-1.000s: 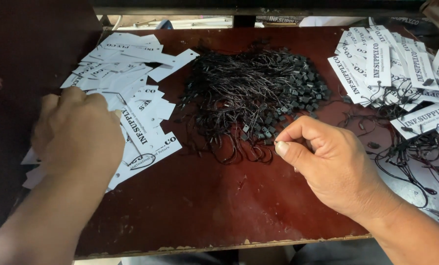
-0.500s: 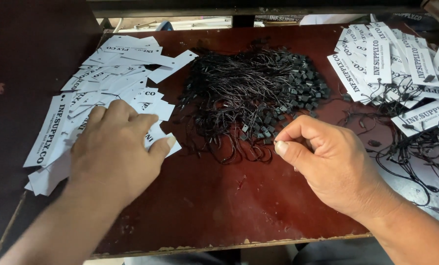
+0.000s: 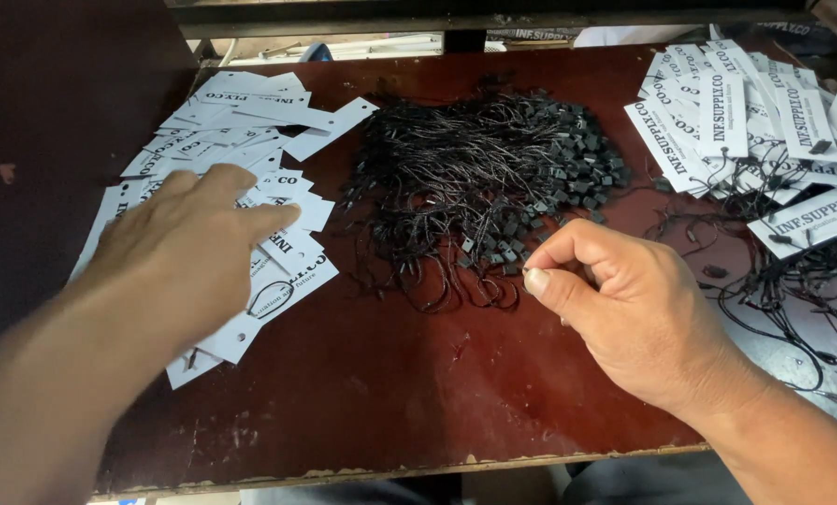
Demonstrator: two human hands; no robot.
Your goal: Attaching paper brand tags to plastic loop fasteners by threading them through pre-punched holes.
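The left hand lies flat, fingers apart, on loose white tags by the surface's left edge. At mid-surface, the right hand's grip pinches together beside the black strings. Strung tags fill the far right corner.

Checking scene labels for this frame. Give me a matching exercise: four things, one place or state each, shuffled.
Things:
1. left hand
2. right hand
3. black string pile
4. strung tags

Places or states:
A. heaped at the table's middle
B. far right, cords attached
C. spread flat over loose white tags
D. fingertips pinched at the pile's near edge

Pairs: 1-C, 2-D, 3-A, 4-B
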